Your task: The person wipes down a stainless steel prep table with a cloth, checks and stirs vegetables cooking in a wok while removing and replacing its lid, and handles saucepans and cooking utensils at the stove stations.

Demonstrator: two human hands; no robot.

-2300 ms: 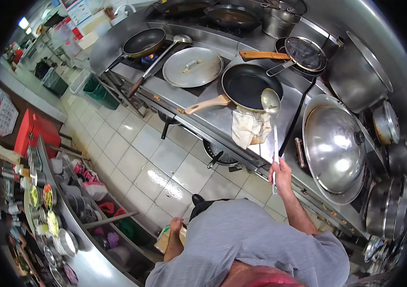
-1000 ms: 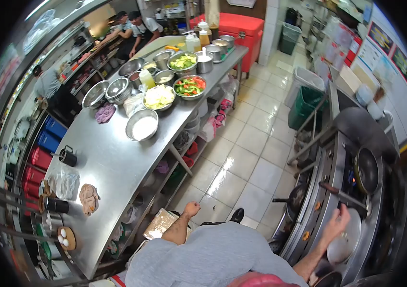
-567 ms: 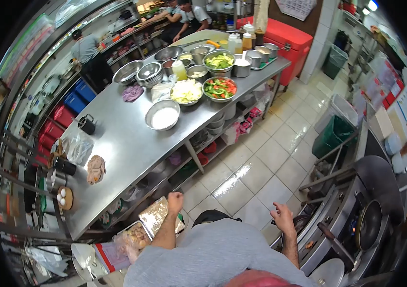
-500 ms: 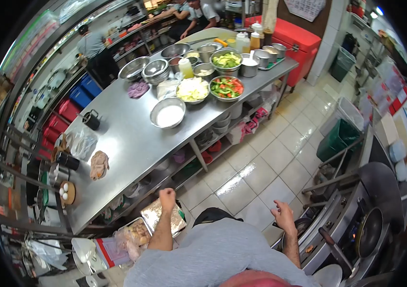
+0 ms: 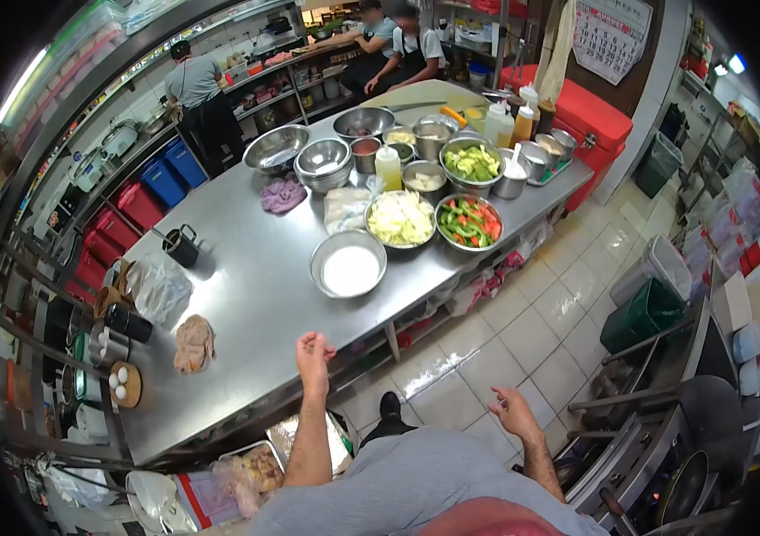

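My left hand (image 5: 314, 359) is raised near the front edge of the steel table (image 5: 259, 326), its fingers loosely bent and holding nothing. The closest thing on the tabletop is a metal bowl of white powder or liquid (image 5: 350, 270); I cannot tell which. Behind it stand a bowl of pale chopped vegetable (image 5: 400, 217) and a bowl of green and red pepper pieces (image 5: 469, 223). My right hand (image 5: 514, 414) hangs over the tiled floor beside the stove, fingers apart, with nothing in it.
A pan (image 5: 684, 489) sits on the stove at lower right. Green bins (image 5: 642, 319) stand along the right aisle. A beige cloth (image 5: 193, 344) and a bowl of eggs (image 5: 125, 384) are on the table's left. Several people (image 5: 197, 89) are at the back counters.
My view has moved closer to the table, so the bowls look larger. The left hand has risen and its fingers have loosened. A dark shoe now shows below.
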